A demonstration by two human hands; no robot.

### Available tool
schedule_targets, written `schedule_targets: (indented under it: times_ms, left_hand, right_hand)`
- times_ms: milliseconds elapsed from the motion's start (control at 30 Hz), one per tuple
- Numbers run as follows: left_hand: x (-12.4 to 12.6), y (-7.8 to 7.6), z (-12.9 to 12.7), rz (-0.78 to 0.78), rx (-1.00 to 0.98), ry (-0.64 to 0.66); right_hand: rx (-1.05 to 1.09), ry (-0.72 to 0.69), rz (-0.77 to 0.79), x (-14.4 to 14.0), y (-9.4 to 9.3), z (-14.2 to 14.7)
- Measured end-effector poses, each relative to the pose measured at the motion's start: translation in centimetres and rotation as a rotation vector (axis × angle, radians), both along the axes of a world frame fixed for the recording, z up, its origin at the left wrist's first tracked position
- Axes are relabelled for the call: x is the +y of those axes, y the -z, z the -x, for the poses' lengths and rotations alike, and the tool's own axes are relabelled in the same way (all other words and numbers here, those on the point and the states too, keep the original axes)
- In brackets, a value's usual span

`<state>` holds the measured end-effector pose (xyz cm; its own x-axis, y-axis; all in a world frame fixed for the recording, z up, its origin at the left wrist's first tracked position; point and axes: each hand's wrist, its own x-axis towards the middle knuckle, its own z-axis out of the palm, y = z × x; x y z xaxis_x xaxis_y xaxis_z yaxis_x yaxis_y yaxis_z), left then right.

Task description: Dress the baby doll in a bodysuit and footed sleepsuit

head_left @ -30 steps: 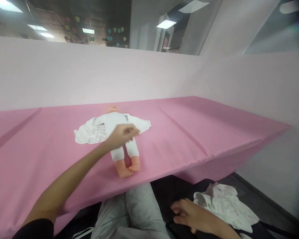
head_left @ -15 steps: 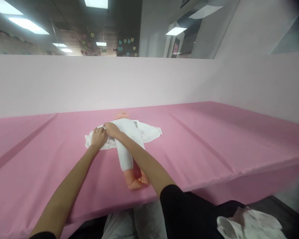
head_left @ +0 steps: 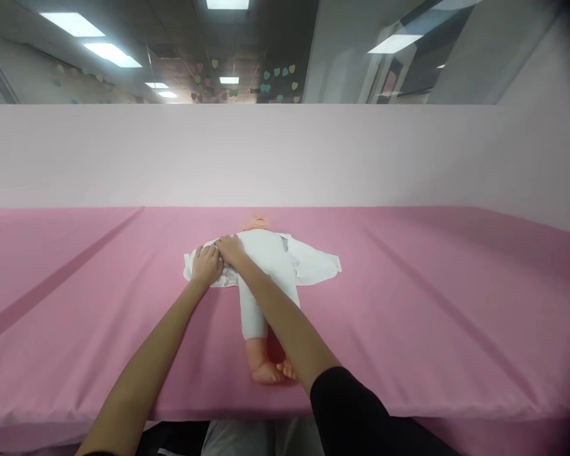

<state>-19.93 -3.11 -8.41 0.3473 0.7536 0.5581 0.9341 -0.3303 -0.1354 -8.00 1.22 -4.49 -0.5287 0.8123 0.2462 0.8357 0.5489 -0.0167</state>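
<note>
A baby doll lies on its back in white clothes on a pink padded surface, feet toward me. Its head shows only in part at the far end. White cloth of the open garment spreads out on both sides of its body. On the doll's left-hand side in view, my left hand is closed with curled fingers on the garment's sleeve. My right hand is closed on the same cloth, right beside it, against the doll's shoulder and side. The doll's arm there is hidden under hands and cloth.
The pink surface has seams and a front edge close to my legs. Behind it stands a low white wall with glass above. Another white wall rises at the right.
My view has turned left, so the doll and hands appear farther right. Both hands stay at the sleeve with little visible movement. The white cloth at the lower right has left view.
</note>
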Motion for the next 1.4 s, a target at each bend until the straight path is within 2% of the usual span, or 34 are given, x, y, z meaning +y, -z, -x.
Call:
schedule_targets:
  times_ms: [267,433,567,833,1133,1400]
  left_hand:
    - [-2.4,0.5,1.6,0.034,-0.062,-0.142]
    - [-2.6,0.6,2.2,-0.003,-0.056,-0.216]
    - [-2.3,0.6,2.4,-0.072,-0.016,-0.229]
    - [-1.9,0.9,3.3,-0.041,-0.067,-0.191]
    - [-1.8,1.0,4.6,0.000,-0.219,-0.155]
    - [-1.6,1.1,5.2,0.056,-0.238,-0.177]
  right_hand:
    - [0.103,0.014,-0.012,-0.5,0.0,-0.6]
    - [0.199,0.022,-0.027,-0.3,-0.5,-1.4]
    - [0.275,0.045,-0.028,0.0,-0.7,-1.9]
    - [0.379,0.106,-0.024,0.6,-0.4,-1.6]
    - [0.556,0.084,-0.002,1.2,-0.1,-1.9]
    - [0.657,0.041,0.029,1.6,-0.5,-2.7]
